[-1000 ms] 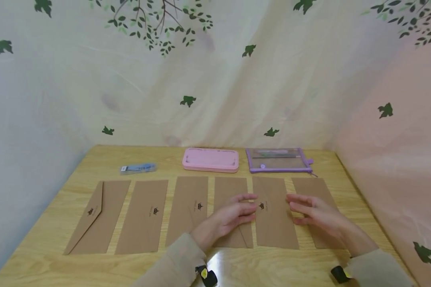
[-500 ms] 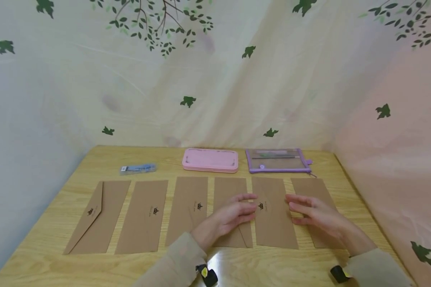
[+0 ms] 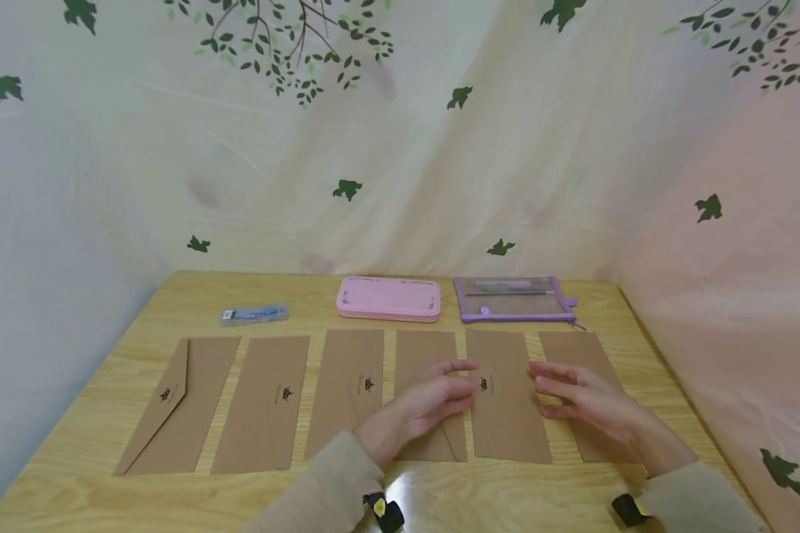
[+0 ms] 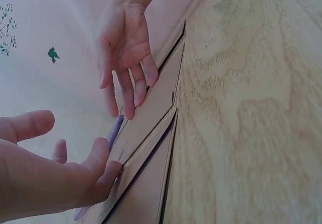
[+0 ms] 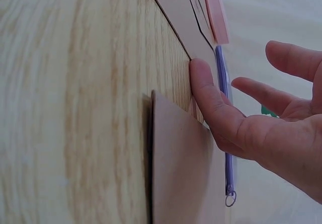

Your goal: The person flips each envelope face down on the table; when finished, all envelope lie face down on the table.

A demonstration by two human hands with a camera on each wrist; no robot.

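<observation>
A row of several brown paper envelopes lies on the table in the head view. My left hand [image 3: 425,403] hovers over the fourth envelope [image 3: 427,352] from the left, fingers extended and holding nothing. Its fingertips reach the left edge of the fifth envelope [image 3: 513,422], which bears a small black crown print. Facing it, my right hand [image 3: 596,400] overlaps the sixth envelope [image 3: 570,344], its fingers also extended and nothing in them. In the right wrist view a fingertip [image 5: 201,70] is right at an envelope's edge. The left wrist view shows both palms apart, the envelopes beneath.
Behind the row lie a clear case with blue contents [image 3: 255,314], a pink pencil case [image 3: 388,299] and a purple-edged zip pouch [image 3: 516,317] with pens inside. The leftmost envelope [image 3: 207,422] shows its pointed flap. A printed curtain [image 3: 400,148] encloses the wooden table [image 3: 107,503].
</observation>
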